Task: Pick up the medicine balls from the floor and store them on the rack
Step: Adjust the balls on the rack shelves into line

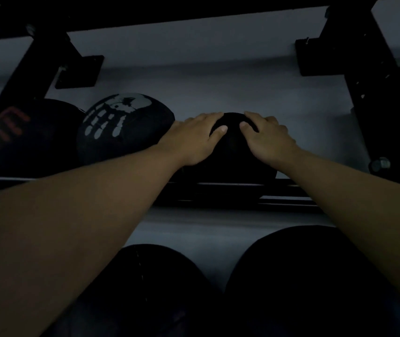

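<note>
The scene is very dark. A black medicine ball [230, 154] rests on the rack's rail [291, 188] in the middle of the view. My left hand [194, 139] lies on its upper left side and my right hand [267, 137] on its upper right, fingers spread over the top. Touching its left side sits a black ball with a white handprint [123, 127], and further left a black ball with a red handprint [28, 132]. Two more dark balls, one at bottom middle [150, 288] and one at bottom right [303, 276], lie on a lower level.
Black rack uprights rise at the left [36, 69] and the right [376, 81], with brackets fixed to a pale wall [206, 69]. A crossbar [169, 15] runs along the top. A bolt [380, 164] sits at the right upright's foot.
</note>
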Available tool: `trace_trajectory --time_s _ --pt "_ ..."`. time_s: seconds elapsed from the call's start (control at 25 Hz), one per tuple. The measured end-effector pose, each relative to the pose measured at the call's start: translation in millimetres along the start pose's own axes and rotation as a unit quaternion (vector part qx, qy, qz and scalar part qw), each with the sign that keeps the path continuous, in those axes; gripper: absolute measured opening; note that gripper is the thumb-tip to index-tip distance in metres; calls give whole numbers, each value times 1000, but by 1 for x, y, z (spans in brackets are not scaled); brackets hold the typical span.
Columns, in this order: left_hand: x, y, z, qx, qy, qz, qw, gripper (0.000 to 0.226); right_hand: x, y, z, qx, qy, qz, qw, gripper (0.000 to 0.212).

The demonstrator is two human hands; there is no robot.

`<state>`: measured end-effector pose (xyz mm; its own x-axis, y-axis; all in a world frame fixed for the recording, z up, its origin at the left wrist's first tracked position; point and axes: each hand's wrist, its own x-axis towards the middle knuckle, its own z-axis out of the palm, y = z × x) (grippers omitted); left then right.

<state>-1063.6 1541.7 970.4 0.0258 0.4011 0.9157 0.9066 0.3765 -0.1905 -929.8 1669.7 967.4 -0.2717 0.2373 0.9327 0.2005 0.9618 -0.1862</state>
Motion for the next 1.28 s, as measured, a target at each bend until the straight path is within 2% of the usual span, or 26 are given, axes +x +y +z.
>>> trace_trajectory --time_s 0.16,0.4,0.52,0.68,0.8,0.96,1.12,1.28 --pt "1 -24 -30 76 -2 17 997 49 5 -28 3 -28 0 -47 999 48" --pt "-20 -96 -62 132 58 -42 989 44 2 -85 35 -60 4 -75 995 47" --pt "-35 -148 -78 106 44 -78 990 49 0 -125 58 -41 -4 -90 995 48" --pt "-55 -200 -89 15 40 -105 994 57 4 -178 92 -17 -22 -114 993 54" --pt "-66 -225 -84 -29 11 -67 997 65 2 -200 118 -33 -35 -121 991 62" --pt "-69 -223 -70 -87 32 -50 994 63 1 -196 121 -59 -58 -103 991 69" --pt "-70 -224 -73 -90 10 -50 995 65 1 -198 125 -58 -54 -103 991 69" --pt "-75 -241 -89 -35 -24 -21 999 69 -4 -204 127 -57 -20 -98 993 66"
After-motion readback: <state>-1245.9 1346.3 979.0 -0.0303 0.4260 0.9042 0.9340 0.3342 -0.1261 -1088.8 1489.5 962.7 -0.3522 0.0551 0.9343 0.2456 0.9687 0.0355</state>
